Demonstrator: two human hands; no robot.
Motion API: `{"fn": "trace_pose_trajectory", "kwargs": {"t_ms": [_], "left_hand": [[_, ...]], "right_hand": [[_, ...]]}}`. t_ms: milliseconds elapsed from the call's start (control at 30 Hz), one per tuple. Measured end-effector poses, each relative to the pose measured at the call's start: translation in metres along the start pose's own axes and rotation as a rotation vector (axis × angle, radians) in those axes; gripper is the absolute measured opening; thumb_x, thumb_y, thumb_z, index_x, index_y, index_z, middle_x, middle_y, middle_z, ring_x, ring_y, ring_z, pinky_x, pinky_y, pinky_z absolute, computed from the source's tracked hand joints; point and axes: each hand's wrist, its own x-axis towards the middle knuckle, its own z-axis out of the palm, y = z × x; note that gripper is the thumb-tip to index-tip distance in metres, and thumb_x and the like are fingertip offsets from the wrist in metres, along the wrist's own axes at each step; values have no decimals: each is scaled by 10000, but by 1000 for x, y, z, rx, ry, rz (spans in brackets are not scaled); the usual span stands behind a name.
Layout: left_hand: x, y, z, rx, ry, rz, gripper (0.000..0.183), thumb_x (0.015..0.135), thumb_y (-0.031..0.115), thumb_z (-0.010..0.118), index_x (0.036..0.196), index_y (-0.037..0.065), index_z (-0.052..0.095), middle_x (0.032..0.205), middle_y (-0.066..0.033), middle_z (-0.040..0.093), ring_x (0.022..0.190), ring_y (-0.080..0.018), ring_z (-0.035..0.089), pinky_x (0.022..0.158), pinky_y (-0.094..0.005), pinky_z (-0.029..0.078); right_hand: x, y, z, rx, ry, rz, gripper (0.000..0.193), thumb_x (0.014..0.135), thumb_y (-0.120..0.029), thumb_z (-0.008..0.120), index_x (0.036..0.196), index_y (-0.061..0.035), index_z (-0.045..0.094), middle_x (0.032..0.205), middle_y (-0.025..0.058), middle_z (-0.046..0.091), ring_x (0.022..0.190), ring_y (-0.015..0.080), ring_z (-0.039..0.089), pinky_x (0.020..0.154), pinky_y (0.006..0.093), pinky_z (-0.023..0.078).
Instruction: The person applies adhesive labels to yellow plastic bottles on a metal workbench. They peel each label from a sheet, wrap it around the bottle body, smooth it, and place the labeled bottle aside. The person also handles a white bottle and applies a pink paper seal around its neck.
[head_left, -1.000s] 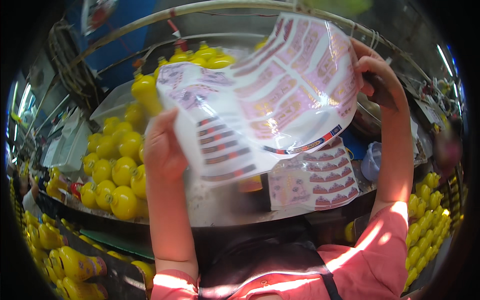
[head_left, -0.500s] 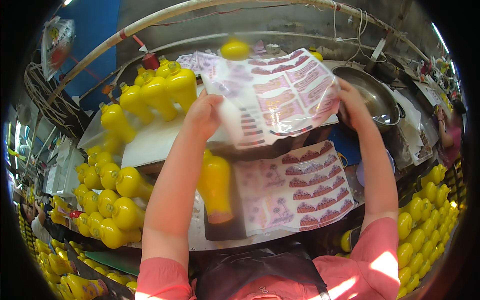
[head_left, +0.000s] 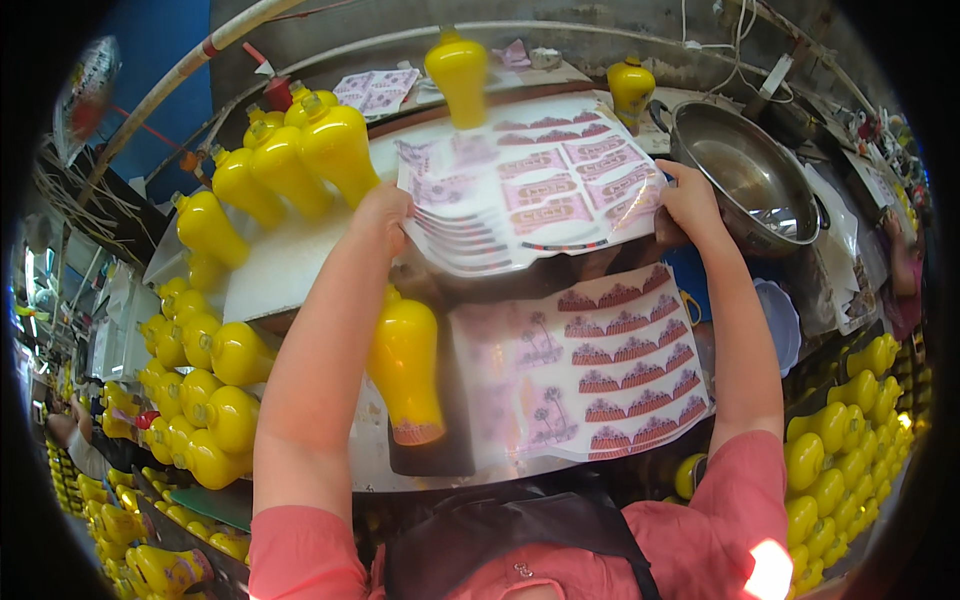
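Note:
A glossy white decal sheet (head_left: 470, 225) printed with pink and purple patterns stretches between my two hands above the table. My left hand (head_left: 388, 212) pinches its left edge; my right hand (head_left: 688, 200) grips its right edge, fingers partly hidden behind it. Whether it is one sheet or a stack I cannot tell. Below it, a second decal sheet (head_left: 625, 350) with rows of curved reddish borders lies on the table. To the left of that sheet, a yellow bottle (head_left: 407, 365) with a patterned band at its base lies near my left forearm.
Several yellow bottles (head_left: 285, 165) stand at the back left, and more bottles (head_left: 215, 410) lie piled left of my arm. A wide metal pan (head_left: 745, 160) sits at the right. Many bottles (head_left: 840, 440) fill the lower right. Another sheet (head_left: 378, 92) lies behind.
The held sheet has come down and lies flatter, uncovering the yellow bottle behind it and more of the pan. Both hands still hold its edges. The view has shifted slightly.

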Motion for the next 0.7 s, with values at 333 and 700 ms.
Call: {"fn": "trace_pose_trajectory", "kwargs": {"t_ms": [333,700], "left_hand": [[-30,5,13,-92,24,191,713,759,-228,445,1437,-8,474,1213,-173,667,1072,-291,672,902,-395,553],[-71,22,-2,703,119,401,546,946,99,632,1466,-17,511,1400,-194,597,1324,-243,531,1098,-342,409]], "right_hand": [[-6,1,3,-123,200,27,496,837,-101,573,1319,-98,689,1134,259,714,1092,415,669,959,445,517],[-71,-29,-4,-295,257,-351,350,948,-208,653,1281,-104,673,1055,193,713,989,387,680,868,469,533]]}}
